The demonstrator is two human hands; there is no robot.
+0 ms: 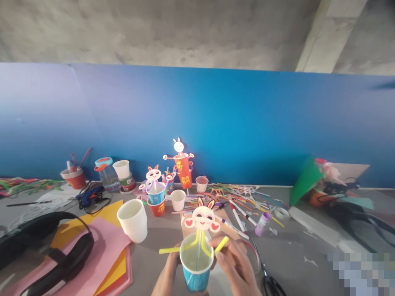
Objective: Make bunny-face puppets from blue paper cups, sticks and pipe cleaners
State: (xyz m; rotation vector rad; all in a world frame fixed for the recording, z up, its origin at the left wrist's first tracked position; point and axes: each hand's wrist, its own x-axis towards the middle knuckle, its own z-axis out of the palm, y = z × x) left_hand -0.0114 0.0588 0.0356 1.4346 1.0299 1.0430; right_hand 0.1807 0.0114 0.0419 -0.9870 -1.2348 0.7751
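Observation:
A blue paper cup (195, 276) stands low in the middle of the view, with a paper rabbit face (203, 218) on a stick rising out of it and yellow straws (168, 250) poking out as arms. My left hand (165, 277) wraps the cup's left side. My right hand (235, 265) is at the cup's right side, its fingers pinched on the right yellow straw (222, 243).
A white cup (133, 220) stands left of it on pink and yellow paper sheets (105, 242). Finished rabbit cups (156, 193), (182, 164), pens (237, 216), a glue bottle (262, 224) and scissors (268, 279) lie around. Black headphones (46, 246) are at left. A blue wall (216, 123) is behind.

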